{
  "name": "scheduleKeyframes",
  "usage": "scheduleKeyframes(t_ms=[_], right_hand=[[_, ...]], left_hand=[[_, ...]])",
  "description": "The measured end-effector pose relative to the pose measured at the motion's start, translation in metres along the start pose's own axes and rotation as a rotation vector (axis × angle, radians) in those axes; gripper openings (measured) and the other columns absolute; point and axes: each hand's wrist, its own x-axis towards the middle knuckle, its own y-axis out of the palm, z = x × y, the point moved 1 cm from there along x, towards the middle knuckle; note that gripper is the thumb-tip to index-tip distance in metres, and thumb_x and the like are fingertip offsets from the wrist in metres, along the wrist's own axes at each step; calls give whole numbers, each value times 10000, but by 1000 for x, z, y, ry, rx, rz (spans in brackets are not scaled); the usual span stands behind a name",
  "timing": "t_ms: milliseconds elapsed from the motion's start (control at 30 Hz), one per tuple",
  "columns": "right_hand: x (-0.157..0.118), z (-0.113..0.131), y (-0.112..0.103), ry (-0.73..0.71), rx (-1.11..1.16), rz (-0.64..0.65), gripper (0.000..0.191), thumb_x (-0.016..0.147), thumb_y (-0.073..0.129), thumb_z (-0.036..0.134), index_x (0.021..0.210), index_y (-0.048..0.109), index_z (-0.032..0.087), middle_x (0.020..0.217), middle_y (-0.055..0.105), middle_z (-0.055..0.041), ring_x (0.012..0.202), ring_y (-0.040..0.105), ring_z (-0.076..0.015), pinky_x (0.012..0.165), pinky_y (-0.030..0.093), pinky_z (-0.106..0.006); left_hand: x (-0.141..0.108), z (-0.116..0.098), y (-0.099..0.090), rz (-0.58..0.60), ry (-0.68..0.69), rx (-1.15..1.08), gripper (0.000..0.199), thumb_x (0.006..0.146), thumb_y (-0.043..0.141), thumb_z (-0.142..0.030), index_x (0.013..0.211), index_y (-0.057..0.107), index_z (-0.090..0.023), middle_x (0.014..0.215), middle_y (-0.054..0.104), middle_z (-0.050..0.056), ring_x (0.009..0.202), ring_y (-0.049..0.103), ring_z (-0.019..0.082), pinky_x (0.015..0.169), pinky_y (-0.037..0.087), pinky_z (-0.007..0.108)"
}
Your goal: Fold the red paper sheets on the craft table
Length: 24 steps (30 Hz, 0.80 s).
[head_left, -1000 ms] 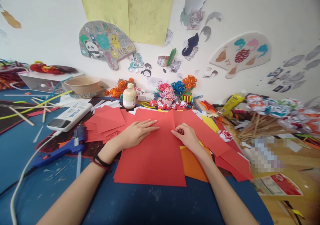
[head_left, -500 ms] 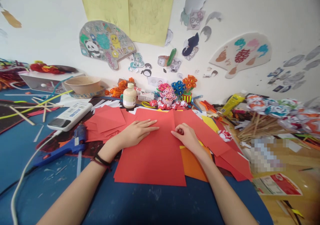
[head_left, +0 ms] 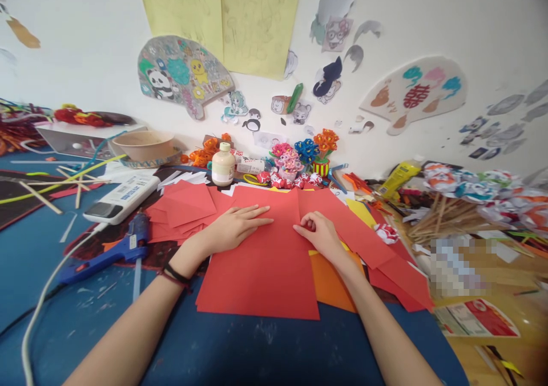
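Note:
A large sheet of red paper (head_left: 261, 277) lies in front of me, with at least one more red sheet showing under its lower left edge. My left hand (head_left: 235, 226) rests flat on its left side, fingers stretched out and pointing right. At the sheet's right edge, my right hand (head_left: 319, 232) is closed in a pinch on the paper. Orange paper (head_left: 334, 277) sticks out beneath my right forearm. Smaller red pieces (head_left: 192, 203) are piled to the left, and red strips (head_left: 355, 232) fan out on the right.
A blue glue gun (head_left: 107, 257) and a white power strip (head_left: 124, 197) with its cable lie on the left. A cream bottle (head_left: 223, 164) and small craft flowers (head_left: 286, 160) stand at the back. Wrapped flowers on sticks (head_left: 440, 203) are at the right.
Both hands keep their places on the red paper. The whole view has shifted very slightly; nothing else visibly differs.

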Motion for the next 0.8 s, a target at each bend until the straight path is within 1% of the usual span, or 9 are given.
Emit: scheduleKeyframes(t_ms=[267,633,800], right_hand=[[0,2,-1,14,-8,2,236,781,661,424,717,568,217,744,564,-6,670,530,-164,622,399,-287],[-1,4,-1,1,0,-1,252,783,647,448,719,571,217,742,564,-10,670,535,-167,618,401,-287],[-1,2,-1,3,4,-2,234,781,662,422,717,566,218,735,555,-1,666,531,-163,619,396,-286]], left_hand=[[0,0,0,-7,11,8,458,1022,203,-299,1441,372,-377,1572,247,-23,1418,305,196,1112,273,360],[0,1,1,-20,12,-4,454,1022,208,-308,1435,380,-387,1569,257,-26,1413,317,196,1109,274,356],[0,0,1,-16,3,2,454,1021,211,-299,1431,384,-391,1570,253,-29,1413,318,195,1105,278,355]])
